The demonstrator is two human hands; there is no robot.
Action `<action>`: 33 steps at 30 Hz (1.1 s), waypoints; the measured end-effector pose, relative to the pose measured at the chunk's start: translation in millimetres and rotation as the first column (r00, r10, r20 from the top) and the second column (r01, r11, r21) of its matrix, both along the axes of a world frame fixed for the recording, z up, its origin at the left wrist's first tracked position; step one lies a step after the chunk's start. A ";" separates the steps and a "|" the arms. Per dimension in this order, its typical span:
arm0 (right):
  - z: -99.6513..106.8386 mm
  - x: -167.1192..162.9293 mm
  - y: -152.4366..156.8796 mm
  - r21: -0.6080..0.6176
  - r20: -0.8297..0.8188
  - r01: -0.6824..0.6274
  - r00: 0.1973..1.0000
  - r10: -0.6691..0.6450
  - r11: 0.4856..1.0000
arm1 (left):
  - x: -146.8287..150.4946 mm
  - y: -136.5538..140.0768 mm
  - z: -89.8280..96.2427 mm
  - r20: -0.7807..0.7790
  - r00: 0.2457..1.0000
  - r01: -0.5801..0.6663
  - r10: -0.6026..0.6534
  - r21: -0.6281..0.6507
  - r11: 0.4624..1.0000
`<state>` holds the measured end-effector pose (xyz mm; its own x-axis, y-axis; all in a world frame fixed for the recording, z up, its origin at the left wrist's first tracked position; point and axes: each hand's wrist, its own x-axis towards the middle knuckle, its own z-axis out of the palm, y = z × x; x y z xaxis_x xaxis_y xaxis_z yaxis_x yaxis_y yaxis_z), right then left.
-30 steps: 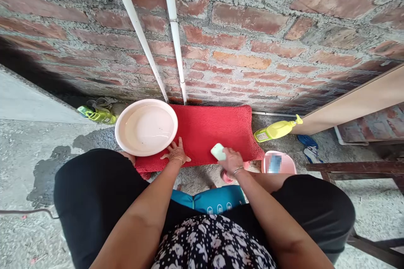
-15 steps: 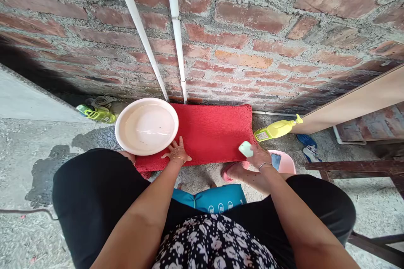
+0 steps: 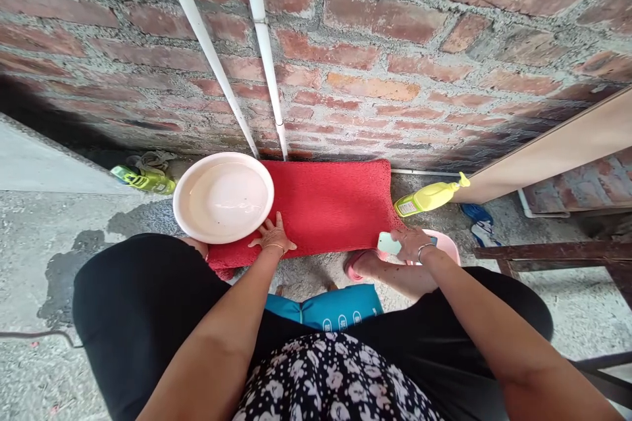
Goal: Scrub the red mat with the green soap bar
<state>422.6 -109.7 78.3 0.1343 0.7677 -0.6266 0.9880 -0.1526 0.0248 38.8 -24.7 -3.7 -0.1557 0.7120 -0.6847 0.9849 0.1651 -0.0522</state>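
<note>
My left hand [image 3: 271, 238] lies with fingers spread on the near edge of a red textured mat [image 3: 326, 204], close to a pale pink basin [image 3: 182, 217] of water. The basin rests over the mat's left end. At the mat's near right corner, my right hand [image 3: 415, 245] is closed on a pale mint-green rounded block [image 3: 389, 243], its underside hidden, so I cannot tell whether it is soap or a brush. Beneath and behind this hand is a small pink tub [image 3: 448, 248], partly covered by it.
A yellow pump bottle [image 3: 429, 198] leans right of the mat; a green bottle [image 3: 148, 181] lies left of the basin. White pipes [image 3: 269, 72] run down the brick wall [image 3: 355, 20]. Right stands a dark wooden frame [image 3: 543, 250]. Wet patches [image 3: 74, 263] mark the concrete floor.
My right hand has shifted slightly right, over the pink tub, still holding the pale green block, which is now turned. My left hand stays on the mat. The whole view has moved slightly.
</note>
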 end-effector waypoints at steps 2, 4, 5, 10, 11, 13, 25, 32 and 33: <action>-3.3 -14.8 -2.3 -0.179 -0.057 0.019 0.998 -0.030 0.984 | -0.2 0.0 -0.4 0.000 1.000 0.002 -0.002 0.000 1.000; -8.9 -24.5 -9.1 -0.255 -0.063 0.000 0.998 -0.017 0.967 | -0.2 0.3 -1.2 -0.005 1.000 0.000 0.000 -0.002 1.000; -12.3 -27.5 -13.5 -0.249 -0.066 -0.040 0.998 0.024 0.968 | -0.2 0.6 -1.6 -0.006 1.000 -0.002 0.002 -0.003 1.000; -26.9 -31.1 -26.8 -0.029 -0.165 -0.370 0.918 0.361 0.929 | 0.3 1.5 -2.9 -0.007 1.000 -0.007 0.006 -0.009 1.000; -27.9 -28.7 -25.9 -0.015 -0.171 -0.380 0.912 0.372 0.925 | 0.3 1.5 -2.8 -0.008 1.000 -0.007 0.007 -0.009 1.000; -26.2 -19.2 -20.9 -0.029 -0.126 -0.370 0.923 0.364 0.929 | 0.3 1.4 -2.3 -0.005 1.000 -0.007 0.007 -0.009 1.000; 2.7 0.2 5.1 -0.063 0.100 -0.162 0.981 0.167 0.985 | 1.2 0.8 4.0 0.002 1.000 -0.012 0.012 -0.001 1.000; 12.7 20.0 11.6 0.032 0.235 0.100 0.966 -0.105 0.994 | 1.2 0.9 -1.1 0.000 1.000 -0.012 0.012 0.001 1.000; 13.3 11.7 15.2 0.070 0.196 0.104 0.974 -0.116 0.992 | 1.5 1.0 -2.0 -0.003 1.000 -0.015 0.015 0.001 1.000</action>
